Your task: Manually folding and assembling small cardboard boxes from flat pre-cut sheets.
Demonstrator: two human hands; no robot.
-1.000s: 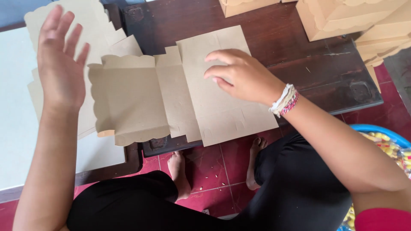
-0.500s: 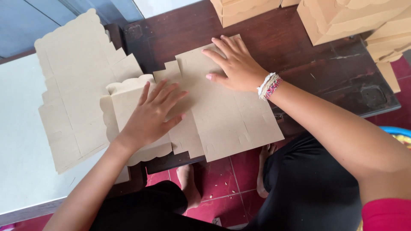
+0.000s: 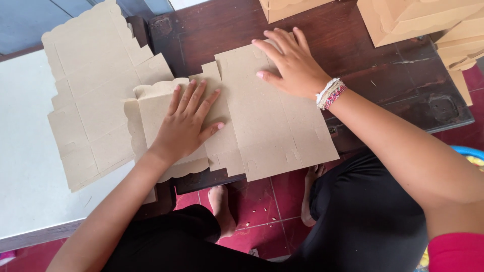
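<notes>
A flat brown cardboard box blank [image 3: 275, 126] lies on the dark wooden table [image 3: 383, 90], its near edge hanging over the table's front. The blank's scalloped left flap [image 3: 146, 108] is folded over. My left hand [image 3: 186, 123] presses flat on that folded flap, fingers spread. My right hand [image 3: 292, 60] lies flat on the blank's far right part, a beaded bracelet on its wrist. Neither hand grips anything.
A stack of unfolded scalloped blanks [image 3: 91, 95] lies to the left, partly on a white board [image 3: 25, 161]. Several assembled brown boxes [image 3: 413, 20] stand at the table's far right. A blue basin rim [image 3: 466, 153] shows at the right. Below are my legs and red floor tiles [image 3: 262, 206].
My left hand came down from the air onto the folded flap and flattened it. My right hand slid toward the far edge of the blank and spread flat.
</notes>
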